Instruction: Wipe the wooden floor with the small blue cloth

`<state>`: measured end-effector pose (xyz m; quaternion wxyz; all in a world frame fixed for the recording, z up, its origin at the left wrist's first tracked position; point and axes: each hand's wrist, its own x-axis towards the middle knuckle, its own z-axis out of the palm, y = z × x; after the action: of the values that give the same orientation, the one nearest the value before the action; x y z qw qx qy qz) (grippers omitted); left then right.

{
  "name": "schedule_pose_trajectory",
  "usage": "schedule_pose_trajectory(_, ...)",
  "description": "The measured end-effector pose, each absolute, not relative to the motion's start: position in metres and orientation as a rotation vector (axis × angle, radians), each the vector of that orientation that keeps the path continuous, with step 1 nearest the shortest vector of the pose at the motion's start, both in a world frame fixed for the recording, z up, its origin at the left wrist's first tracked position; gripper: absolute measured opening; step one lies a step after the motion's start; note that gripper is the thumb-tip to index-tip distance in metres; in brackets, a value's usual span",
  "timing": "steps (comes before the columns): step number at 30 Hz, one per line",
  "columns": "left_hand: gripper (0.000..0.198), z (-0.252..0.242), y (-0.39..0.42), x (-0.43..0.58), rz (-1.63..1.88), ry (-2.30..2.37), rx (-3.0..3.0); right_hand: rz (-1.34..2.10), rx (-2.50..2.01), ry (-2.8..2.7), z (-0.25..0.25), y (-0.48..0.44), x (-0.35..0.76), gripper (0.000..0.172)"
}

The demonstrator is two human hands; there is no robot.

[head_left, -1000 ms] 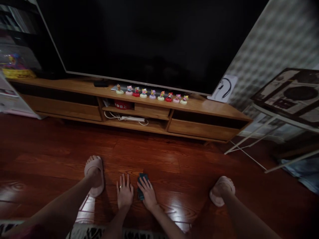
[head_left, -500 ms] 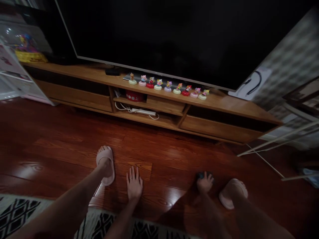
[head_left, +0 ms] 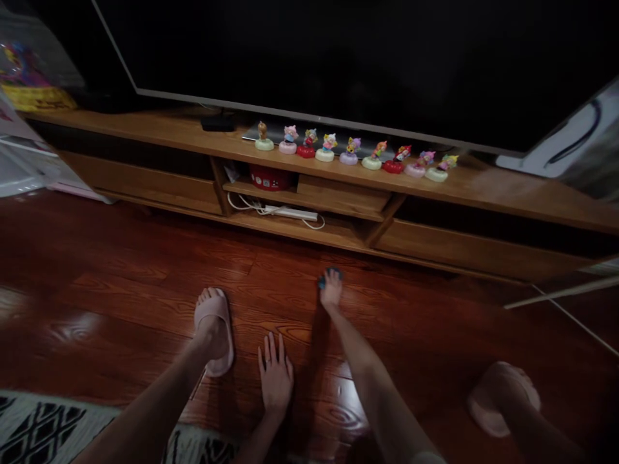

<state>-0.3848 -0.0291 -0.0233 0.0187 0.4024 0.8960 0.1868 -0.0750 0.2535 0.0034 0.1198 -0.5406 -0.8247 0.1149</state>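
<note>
My left hand [head_left: 275,374] lies flat on the dark wooden floor [head_left: 120,283], fingers spread, a ring on one finger, holding nothing. My right arm reaches forward. My right hand [head_left: 331,290] presses a small dark teal cloth [head_left: 325,277] onto the floor, close to the base of the wooden TV cabinet [head_left: 309,187]. Most of the cloth is hidden under the fingers. My two feet in pale slippers, one on the left [head_left: 214,328] and one on the right [head_left: 503,396], rest on the floor to either side of my arms.
A large dark TV screen [head_left: 338,58] stands on the cabinet, with a row of several small toy figures [head_left: 353,151] before it. A red item [head_left: 268,177] and a white power strip [head_left: 290,212] sit on the shelves. A patterned rug [head_left: 33,425] lies at the near left, a thin metal frame [head_left: 561,293] at right.
My right hand slid the cloth right towards my right foot, then forward and left to the cabinet base. My left hand stayed flat. The camera moved closer to the cabinet.
</note>
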Motion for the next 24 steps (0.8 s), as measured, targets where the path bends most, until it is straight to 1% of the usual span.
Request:
schedule_pose_trajectory(2, 0.052, -0.025, -0.032, -0.384, 0.566, 2.753, 1.378, 0.423, -1.283, -2.591, -0.003, 0.231, -0.136, 0.066)
schedule_pose_trajectory(5, 0.05, -0.022, -0.032, -0.389, 0.529, 2.504, 1.755, 0.521, -0.913, -2.731, -0.008, 0.199, -0.188, 0.074)
schedule_pose_trajectory(7, 0.049, -0.017, -0.031, -0.394, 0.44, 2.338, 1.91, 0.553, -0.813, -2.735, -0.008, 0.194, -0.192, 0.078)
schedule_pose_trajectory(9, 0.049, -0.014, -0.032, -0.397, 0.337, 2.295, 1.933, 0.562, -0.853, -2.689, -0.006, 0.21, -0.173, 0.078)
schedule_pose_trajectory(13, 0.05, -0.011, -0.038, -0.398, 0.189, 2.361, 1.891, 0.506, -1.228, -2.476, -0.002, 0.277, -0.074, 0.072)
schedule_pose_trajectory(17, 0.049, -0.003, -0.039, -0.395, 0.231, 2.588, 1.717, 0.395, -1.641, -2.184, 0.007, 0.324, 0.079, 0.062)
schedule_pose_trajectory(20, 0.045, 0.012, -0.035, -0.389, 0.254, 2.802, 1.505, 0.308, -1.872, -1.975, 0.013, 0.321, 0.189, 0.059)
schedule_pose_trajectory(22, 0.043, 0.023, -0.032, -0.382, 0.162, 2.898, 1.408, 0.263, -1.962, -1.883, 0.012, 0.306, 0.243, 0.061)
schedule_pose_trajectory(24, 0.045, 0.033, -0.031, -0.376, 0.061, 2.926, 1.37, 0.228, -2.003, -1.838, 0.007, 0.287, 0.272, 0.062)
